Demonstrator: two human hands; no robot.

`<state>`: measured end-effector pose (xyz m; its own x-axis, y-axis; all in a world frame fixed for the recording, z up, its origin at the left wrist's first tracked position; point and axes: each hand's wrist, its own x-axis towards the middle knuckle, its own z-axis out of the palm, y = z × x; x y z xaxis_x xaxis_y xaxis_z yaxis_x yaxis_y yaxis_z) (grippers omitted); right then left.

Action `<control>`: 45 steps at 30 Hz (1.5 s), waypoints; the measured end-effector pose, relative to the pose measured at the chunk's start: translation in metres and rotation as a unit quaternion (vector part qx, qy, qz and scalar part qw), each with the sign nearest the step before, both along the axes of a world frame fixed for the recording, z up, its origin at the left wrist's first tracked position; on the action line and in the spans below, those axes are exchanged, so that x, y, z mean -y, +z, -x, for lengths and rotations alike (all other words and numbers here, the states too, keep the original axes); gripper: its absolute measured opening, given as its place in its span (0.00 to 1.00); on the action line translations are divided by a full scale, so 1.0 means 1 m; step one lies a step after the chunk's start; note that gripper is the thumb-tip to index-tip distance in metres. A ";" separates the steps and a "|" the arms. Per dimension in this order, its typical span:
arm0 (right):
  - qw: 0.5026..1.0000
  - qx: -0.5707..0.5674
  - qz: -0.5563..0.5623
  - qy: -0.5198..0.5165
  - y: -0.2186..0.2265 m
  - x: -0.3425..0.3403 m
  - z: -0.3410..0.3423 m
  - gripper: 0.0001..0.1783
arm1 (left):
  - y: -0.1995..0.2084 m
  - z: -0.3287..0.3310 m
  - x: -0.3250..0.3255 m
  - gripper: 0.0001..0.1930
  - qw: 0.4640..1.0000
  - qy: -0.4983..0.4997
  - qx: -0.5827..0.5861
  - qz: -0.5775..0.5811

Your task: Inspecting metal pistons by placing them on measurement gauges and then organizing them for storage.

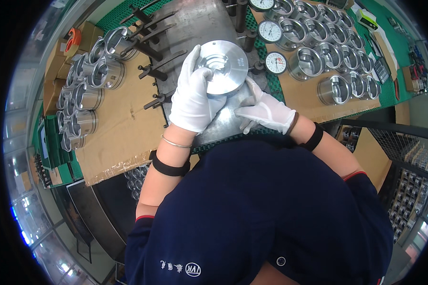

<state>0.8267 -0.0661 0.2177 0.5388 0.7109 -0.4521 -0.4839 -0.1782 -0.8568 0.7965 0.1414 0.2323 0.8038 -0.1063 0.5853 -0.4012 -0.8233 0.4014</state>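
A shiny metal piston (227,76) is held over the steel plate, its round crown with stepped recesses facing up. My left hand (192,97), in a white glove, grips it from the left, with the thumb bent over the crown. Close to the piston's lower right edge is my right hand (267,110), also gloved, its fingers spread apart. A fingertip of it reaches the piston's rim, but whether it touches I cannot tell. The steel plate (188,33) carries dark clamp-like stands (152,72) along its left side.
Dial gauges (276,62) stand on the plate's right side. Rows of pistons rest on cardboard at the right (306,62) and left (107,73). An orange tape roll (73,40) lies far left. A calculator (381,70) is at the far right, above a black mesh rack (404,142).
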 end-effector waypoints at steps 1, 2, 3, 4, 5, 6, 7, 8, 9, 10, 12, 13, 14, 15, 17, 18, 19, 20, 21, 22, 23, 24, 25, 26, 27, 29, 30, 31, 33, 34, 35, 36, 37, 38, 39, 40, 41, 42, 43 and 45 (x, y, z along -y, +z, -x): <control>0.999 0.034 0.012 0.008 -0.006 0.000 -0.001 0.58 | 0.000 0.000 0.000 0.31 1.000 -0.001 -0.003 0.003; 0.997 0.068 0.024 0.017 -0.010 0.001 -0.002 0.57 | 0.000 -0.001 0.000 0.31 1.000 -0.001 -0.003 0.003; 0.997 0.068 0.024 0.016 -0.011 0.001 -0.002 0.57 | 0.000 -0.001 0.000 0.32 1.000 -0.003 -0.005 0.001; 0.997 0.073 0.032 0.019 -0.011 0.001 -0.002 0.57 | 0.001 0.000 0.000 0.32 1.000 -0.002 -0.008 -0.001; 0.996 0.077 0.040 0.022 -0.011 0.000 -0.002 0.56 | 0.000 0.001 -0.001 0.32 1.000 -0.002 -0.008 0.000; 0.996 0.078 0.039 0.023 -0.012 0.000 -0.002 0.56 | 0.000 0.001 -0.001 0.32 1.000 -0.001 -0.008 -0.001; 0.995 0.087 0.045 0.021 -0.013 0.000 -0.001 0.56 | 0.001 0.002 -0.001 0.32 1.000 -0.002 -0.008 -0.001; 0.994 0.096 0.051 0.019 -0.014 0.000 -0.001 0.56 | 0.001 0.002 -0.001 0.32 1.000 -0.003 -0.008 -0.001; 0.994 0.097 0.051 0.017 -0.013 0.001 0.000 0.56 | 0.000 0.002 -0.001 0.32 1.000 -0.002 -0.001 -0.003; 0.992 0.113 0.051 0.012 -0.012 0.001 0.000 0.56 | 0.000 0.002 -0.001 0.32 1.000 -0.002 0.005 -0.004; 0.990 0.130 0.052 0.002 -0.008 0.001 0.002 0.57 | 0.002 0.005 0.000 0.32 1.000 -0.002 -0.009 0.001; 0.993 0.098 0.067 0.014 -0.004 0.000 0.001 0.56 | 0.003 0.006 0.000 0.32 1.000 0.001 -0.023 0.007; 0.994 0.066 0.081 0.024 0.001 0.001 0.001 0.55 | 0.003 0.006 -0.001 0.32 1.000 -0.005 -0.022 0.007; 0.994 0.066 0.081 0.016 0.005 0.004 0.004 0.55 | 0.002 0.005 -0.003 0.31 1.000 -0.020 -0.008 0.009; 0.947 0.290 0.127 0.061 0.012 0.013 0.009 0.52 | 0.011 0.008 -0.001 0.23 0.999 -0.021 -0.015 0.033; 0.921 0.355 0.159 0.029 0.015 0.016 0.020 0.50 | 0.026 0.016 0.000 0.23 0.979 0.001 -0.165 0.117; 0.899 0.410 0.153 -0.001 0.018 0.023 0.029 0.48 | 0.039 0.024 -0.001 0.23 0.929 0.021 -0.315 0.191; 0.890 0.429 0.150 -0.027 0.025 0.029 0.038 0.45 | 0.036 0.026 -0.007 0.23 0.859 0.006 -0.429 0.278; 0.880 0.448 0.149 -0.053 0.033 0.036 0.048 0.43 | 0.034 0.034 0.002 0.20 0.805 -0.077 -0.406 0.425; 0.904 0.407 0.085 -0.099 0.038 0.043 0.059 0.39 | 0.040 0.040 0.010 0.19 0.781 -0.106 -0.442 0.429; 0.796 0.582 0.042 -0.160 0.024 0.048 0.061 0.32 | 0.050 0.042 0.017 0.17 0.754 -0.136 -0.478 0.430; 0.792 0.584 0.057 -0.170 0.024 0.064 0.071 0.32 | 0.058 0.044 0.023 0.19 0.681 -0.176 -0.533 0.470; 0.881 0.408 0.054 -0.236 0.041 0.071 0.085 0.26 | 0.065 0.047 0.025 0.20 0.600 -0.208 -0.582 0.507; 0.930 0.216 0.045 -0.294 0.053 0.082 0.096 0.21 | 0.078 0.047 0.039 0.25 0.636 -0.233 -0.582 0.451; 0.898 0.314 0.105 -0.291 0.039 0.096 0.098 0.19 | 0.067 0.056 0.048 0.25 0.675 -0.235 -0.506 0.483; 0.906 0.153 0.153 -0.365 0.047 0.116 0.103 0.18 | 0.059 0.058 0.054 0.24 0.831 -0.237 -0.398 0.309; 0.902 0.117 0.188 -0.369 0.045 0.125 0.101 0.18 | 0.058 0.061 0.053 0.24 0.832 -0.234 -0.392 0.315; 0.893 0.082 0.223 -0.382 0.037 0.136 0.098 0.18 | 0.056 0.064 0.052 0.23 0.835 -0.237 -0.424 0.258; 0.877 0.073 0.270 -0.391 0.008 0.152 0.082 0.19 | 0.054 0.071 0.050 0.22 0.839 -0.236 -0.447 0.199; 0.876 0.105 0.293 -0.369 -0.018 0.164 0.070 0.18 | 0.055 0.079 0.050 0.21 0.839 -0.214 -0.469 0.173; 0.871 0.136 0.317 -0.349 -0.050 0.178 0.058 0.18 | 0.054 0.087 0.052 0.21 0.837 -0.193 -0.490 0.148; 0.864 0.205 0.359 -0.286 -0.084 0.193 0.045 0.19 | 0.052 0.092 0.055 0.21 0.842 -0.190 -0.484 0.148; 0.847 0.272 0.399 -0.221 -0.105 0.204 0.032 0.21 | 0.048 0.096 0.060 0.20 0.844 -0.154 -0.490 0.155; 0.873 0.218 0.375 -0.223 -0.107 0.200 0.024 0.22 | 0.044 0.104 0.062 0.20 0.845 -0.114 -0.497 0.163; 0.881 0.193 0.367 -0.228 -0.127 0.207 0.016 0.22 | 0.040 0.110 0.066 0.20 0.849 -0.112 -0.491 0.159; 0.898 0.157 0.342 -0.228 -0.098 0.191 0.013 0.22 | 0.031 0.121 0.066 0.19 0.848 -0.052 -0.492 0.191; 0.912 0.119 0.320 -0.229 -0.065 0.178 0.016 0.22 | 0.022 0.131 0.070 0.19 0.842 0.003 -0.491 0.223; 0.918 0.113 0.297 -0.235 -0.064 0.183 0.015 0.21 | 0.019 0.135 0.077 0.19 0.844 0.006 -0.487 0.223; 0.926 0.105 0.274 -0.239 -0.070 0.192 0.011 0.20 | 0.014 0.139 0.084 0.19 0.829 0.040 -0.495 0.257; 0.864 0.331 0.323 -0.199 -0.106 0.221 -0.002 0.19 | 0.008 0.145 0.103 0.18 0.811 0.070 -0.503 0.289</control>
